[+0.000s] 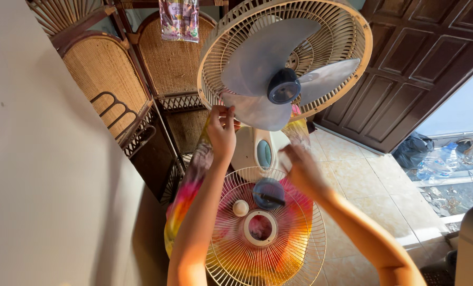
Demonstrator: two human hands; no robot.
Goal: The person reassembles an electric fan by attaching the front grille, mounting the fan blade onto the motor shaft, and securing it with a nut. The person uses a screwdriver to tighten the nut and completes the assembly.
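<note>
Left hand [221,130] raised to the lower rim of the cream plastic rear fan guard [338,37], fingers pinched closed at the rim, just beside the translucent grey three-blade fan propeller [268,69] with its dark blue hub cap [283,86]. Right hand [300,168] below the blades, fingers curled in front of the cream fan motor housing [257,151]; can't tell what it grips. Detached cream wire front fan grille [265,233] lies flat below both arms, over a pink-orange-yellow cloth [186,196]. Small cream round knob [240,207] and a dark blue cap [269,193] rest on the grille. Dark brown panelled wooden door [416,63] right, woven rattan chairs [104,69] left, beige tiled floor [363,185].
</note>
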